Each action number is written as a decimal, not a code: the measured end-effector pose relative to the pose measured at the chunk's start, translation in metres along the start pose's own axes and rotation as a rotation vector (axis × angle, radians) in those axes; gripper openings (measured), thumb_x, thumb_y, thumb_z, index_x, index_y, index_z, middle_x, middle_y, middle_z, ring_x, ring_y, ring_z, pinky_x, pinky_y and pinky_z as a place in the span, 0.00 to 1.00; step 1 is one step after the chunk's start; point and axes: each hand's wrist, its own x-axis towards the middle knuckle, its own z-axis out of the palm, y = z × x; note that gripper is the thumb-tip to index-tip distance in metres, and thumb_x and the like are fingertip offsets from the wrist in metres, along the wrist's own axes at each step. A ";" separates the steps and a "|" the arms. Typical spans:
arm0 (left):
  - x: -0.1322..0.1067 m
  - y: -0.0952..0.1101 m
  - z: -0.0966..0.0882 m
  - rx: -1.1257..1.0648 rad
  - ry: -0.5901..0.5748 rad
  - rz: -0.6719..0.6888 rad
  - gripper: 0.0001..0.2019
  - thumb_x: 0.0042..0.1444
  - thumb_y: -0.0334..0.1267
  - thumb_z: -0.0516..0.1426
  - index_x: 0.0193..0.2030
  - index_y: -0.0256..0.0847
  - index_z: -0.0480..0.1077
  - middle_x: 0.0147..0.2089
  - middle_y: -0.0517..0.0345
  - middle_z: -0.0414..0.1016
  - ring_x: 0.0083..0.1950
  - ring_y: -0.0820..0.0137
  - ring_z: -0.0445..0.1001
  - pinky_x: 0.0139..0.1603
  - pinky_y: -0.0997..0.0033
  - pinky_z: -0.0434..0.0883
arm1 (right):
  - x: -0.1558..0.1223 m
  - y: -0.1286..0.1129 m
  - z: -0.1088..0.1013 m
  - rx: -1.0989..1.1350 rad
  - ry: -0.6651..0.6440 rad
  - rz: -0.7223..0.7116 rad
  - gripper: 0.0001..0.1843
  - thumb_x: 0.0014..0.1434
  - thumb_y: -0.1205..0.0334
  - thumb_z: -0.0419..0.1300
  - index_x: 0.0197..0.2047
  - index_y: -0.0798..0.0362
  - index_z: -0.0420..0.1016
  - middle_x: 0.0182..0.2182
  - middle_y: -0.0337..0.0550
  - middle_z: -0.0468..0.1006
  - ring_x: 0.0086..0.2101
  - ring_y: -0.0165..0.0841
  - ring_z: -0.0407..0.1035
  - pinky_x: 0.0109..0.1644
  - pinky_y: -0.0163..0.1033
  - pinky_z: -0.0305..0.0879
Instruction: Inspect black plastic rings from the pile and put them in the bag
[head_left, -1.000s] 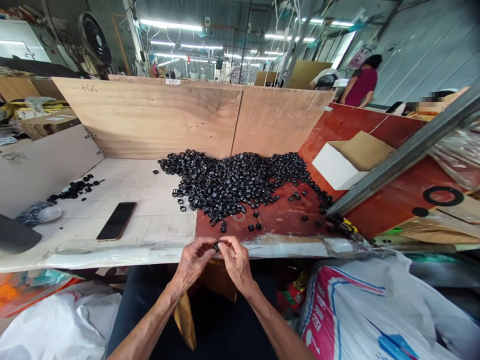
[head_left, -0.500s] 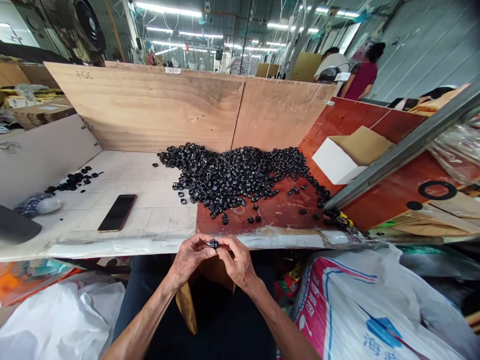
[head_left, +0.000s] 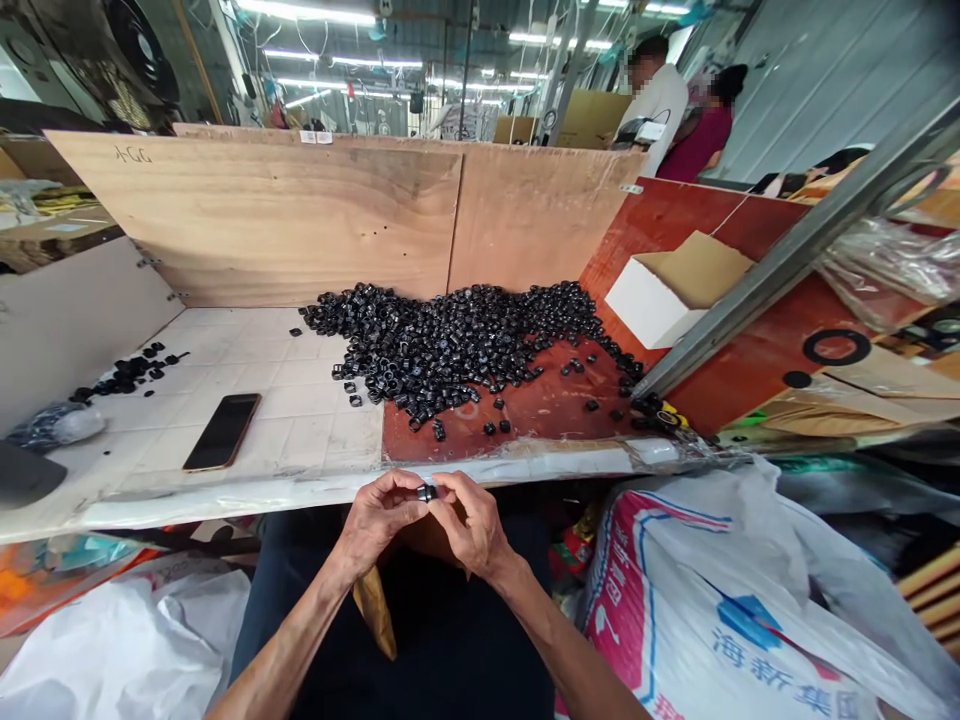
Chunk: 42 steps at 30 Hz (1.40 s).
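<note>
Between the fingertips of both hands is a small black ring-shaped plastic part (head_left: 427, 492). My left hand (head_left: 382, 515) pinches it from the left with thumb and forefinger. From the other side, my right hand (head_left: 471, 520) grips it the same way. Both hands hang above my lap, just in front of the table's near edge. Beyond them a large heap of similar black parts (head_left: 450, 340) spreads across the table, with a few strays at its front. Fine detail of the held part is too small to make out.
A phone (head_left: 223, 432) lies on the white table top (head_left: 292, 400). Farther left is a small group of black pieces (head_left: 127, 375). An open white box (head_left: 652, 305) and a slanting metal post (head_left: 757, 285) stand at right. White sacks (head_left: 675, 600) flank my legs. Two people are behind the boards.
My view has turned slightly right, so the table has shifted left in the picture. Both hands keep their pinch on the black part. A person in white at the back stands more upright.
</note>
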 end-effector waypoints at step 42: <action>0.101 0.002 -0.018 1.136 0.340 0.379 0.15 0.53 0.38 0.68 0.46 0.41 0.74 0.45 0.51 0.77 0.34 0.63 0.77 0.39 0.64 0.72 | 0.081 0.072 0.016 -0.523 0.046 0.090 0.04 0.61 0.67 0.62 0.40 0.51 0.73 0.38 0.48 0.75 0.37 0.40 0.71 0.42 0.41 0.68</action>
